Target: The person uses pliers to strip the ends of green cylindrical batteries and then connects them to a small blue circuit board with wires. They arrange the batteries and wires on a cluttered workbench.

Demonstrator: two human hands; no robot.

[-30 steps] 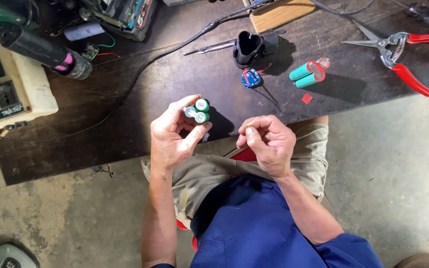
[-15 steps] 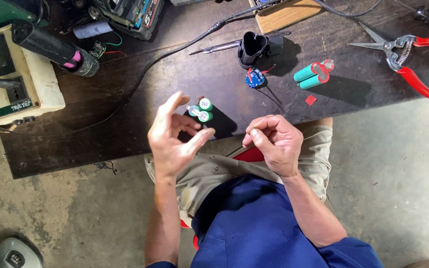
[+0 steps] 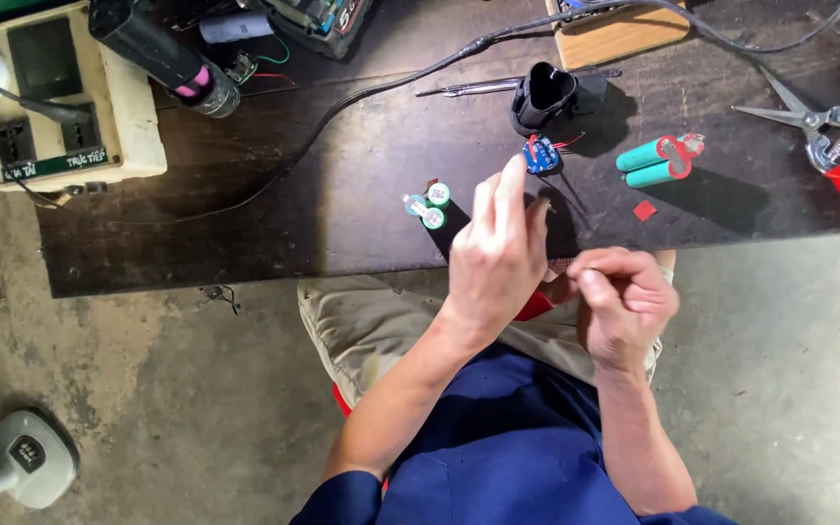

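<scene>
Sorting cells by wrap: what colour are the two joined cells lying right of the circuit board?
Teal green cells, clearest in the head view.

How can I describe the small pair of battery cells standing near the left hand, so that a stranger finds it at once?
Start at the dark workbench and find its front edge, just left of the left hand. There stands the pair of green battery cells, upright, round white ends up, joined by a metal strip. The other green cell pack, farther right near the red-handled snips, lies on its side.
</scene>
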